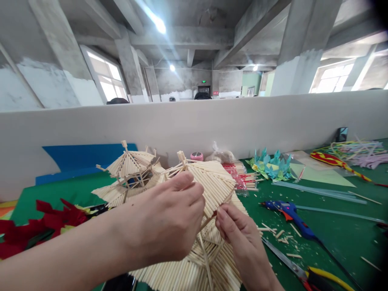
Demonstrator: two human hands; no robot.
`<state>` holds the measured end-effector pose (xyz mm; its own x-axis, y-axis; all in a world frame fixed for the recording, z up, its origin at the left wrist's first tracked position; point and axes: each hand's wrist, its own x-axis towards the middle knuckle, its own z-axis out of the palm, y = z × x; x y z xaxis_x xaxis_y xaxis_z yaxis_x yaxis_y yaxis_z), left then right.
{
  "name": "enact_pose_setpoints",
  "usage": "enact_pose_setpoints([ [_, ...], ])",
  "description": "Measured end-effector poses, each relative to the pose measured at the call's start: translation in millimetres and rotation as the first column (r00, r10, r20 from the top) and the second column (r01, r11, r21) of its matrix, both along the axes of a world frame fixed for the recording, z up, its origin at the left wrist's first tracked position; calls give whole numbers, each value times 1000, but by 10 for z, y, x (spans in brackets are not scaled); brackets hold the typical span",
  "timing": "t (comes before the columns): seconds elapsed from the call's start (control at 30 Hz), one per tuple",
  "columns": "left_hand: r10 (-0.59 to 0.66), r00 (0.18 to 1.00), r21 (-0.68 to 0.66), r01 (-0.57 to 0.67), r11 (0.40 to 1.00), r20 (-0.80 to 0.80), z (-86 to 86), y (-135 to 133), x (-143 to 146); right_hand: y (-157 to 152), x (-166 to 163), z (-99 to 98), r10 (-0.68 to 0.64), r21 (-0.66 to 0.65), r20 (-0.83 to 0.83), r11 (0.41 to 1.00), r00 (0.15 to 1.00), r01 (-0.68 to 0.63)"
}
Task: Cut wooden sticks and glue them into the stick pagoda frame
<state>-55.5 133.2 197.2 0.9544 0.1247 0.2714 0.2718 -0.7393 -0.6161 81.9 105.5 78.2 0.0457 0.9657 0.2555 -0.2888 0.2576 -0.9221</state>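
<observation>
A model pavilion made of pale wooden sticks stands in front of me, its slatted upper roof tilted towards the right above a wider slatted lower roof. My left hand is closed over the left side of the upper roof, fingers curled; whatever is in them is hidden. At the roof's lower right corner, my right hand pinches the edge between thumb and fingertips. Behind my left hand is a second stick pavilion with a pointed roof.
To the right lie a blue glue gun, scissors, clear glue sticks and stick scraps. Packs of red-tipped sticks and a teal paper craft sit behind. Red felt pieces lie left. A white partition borders the table.
</observation>
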Motion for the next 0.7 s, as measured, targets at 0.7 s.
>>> enact_pose_setpoints([
  [0.7, 61, 995, -11, -62, 998, -77, 28, 22, -19, 2, -12, 12, 7, -44, 36, 999, 999, -5],
])
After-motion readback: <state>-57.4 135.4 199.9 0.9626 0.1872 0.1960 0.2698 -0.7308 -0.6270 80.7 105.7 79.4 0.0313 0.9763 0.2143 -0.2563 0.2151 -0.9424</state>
